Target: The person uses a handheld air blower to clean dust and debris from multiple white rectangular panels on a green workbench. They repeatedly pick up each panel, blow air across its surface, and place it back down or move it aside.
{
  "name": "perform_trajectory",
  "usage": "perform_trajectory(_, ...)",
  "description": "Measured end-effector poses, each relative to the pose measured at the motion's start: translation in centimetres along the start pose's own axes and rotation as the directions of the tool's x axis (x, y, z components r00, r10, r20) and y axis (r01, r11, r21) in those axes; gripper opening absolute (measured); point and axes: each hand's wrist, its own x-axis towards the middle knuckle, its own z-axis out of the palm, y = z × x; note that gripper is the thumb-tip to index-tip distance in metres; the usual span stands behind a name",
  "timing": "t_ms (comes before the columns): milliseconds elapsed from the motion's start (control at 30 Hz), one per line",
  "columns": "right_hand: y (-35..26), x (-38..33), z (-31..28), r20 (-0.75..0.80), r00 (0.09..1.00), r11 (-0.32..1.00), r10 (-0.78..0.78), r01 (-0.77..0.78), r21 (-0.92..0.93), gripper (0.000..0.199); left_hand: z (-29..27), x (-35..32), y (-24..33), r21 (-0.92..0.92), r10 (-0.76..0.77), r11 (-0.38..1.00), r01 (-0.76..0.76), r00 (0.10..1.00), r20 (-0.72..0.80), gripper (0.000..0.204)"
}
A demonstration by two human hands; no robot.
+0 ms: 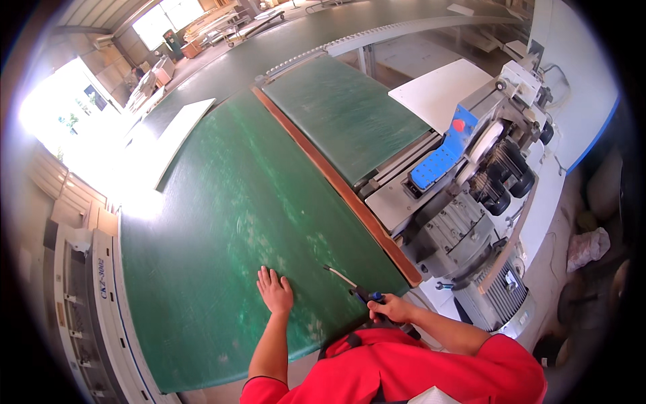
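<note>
My left hand (275, 292) lies flat on the wide green conveyor belt (202, 269), fingers stretched out and nothing in it. Close to the belt's near right corner, my right hand (390, 308) is wrapped round an air blow gun (364, 293) with a dark and blue body. The gun's thin pale nozzle (340, 275) points up and to the left over the belt. Scuffs and pale dusty marks show on the green surface ahead of my left hand.
A brown rail (336, 185) edges the belt's right side. Beyond it stand a machine with grey motors (494, 293), a blue control panel (436, 165) and a white panel (441, 94). A pale board (183, 138) lies at the far left. A white machine frame (118, 316) borders the left.
</note>
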Motion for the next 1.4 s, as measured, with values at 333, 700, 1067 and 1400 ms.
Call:
perform_trajectory(333, -1.6, 1.2, -2.5, -0.126, 0.992, 1.0, 0.015, -0.018, -0.022, 0.038, 0.2, 1.6, 0.0, 0.007, 0.015, 1.0, -0.015, 1.0, -0.001, 0.05)
perform_trajectory(700, -6.3, -4.6, -20.1, -0.805, 0.589, 0.988, 0.073, 0.066, 0.138, 0.041, 1.0, 3.1, -0.8, 0.029, 0.045, 0.999, -0.044, 0.999, -0.007, 0.049)
perform_trajectory(1067, -6.9, -3.1, -16.6, -0.764, 0.636, 0.993, 0.109, -0.027, 0.119, 0.04, 1.5, 5.0, -0.9, 0.015, 0.036, 0.999, -0.036, 0.999, 0.011, 0.05)
perform_trajectory(1400, -13.8, 8.0, -14.2, -0.717, 0.697, 0.996, 0.016, 0.054, 0.074, 0.035, 1.8, 7.5, -1.1, -0.02, 0.051, 0.998, -0.051, 0.999, 0.007, 0.051)
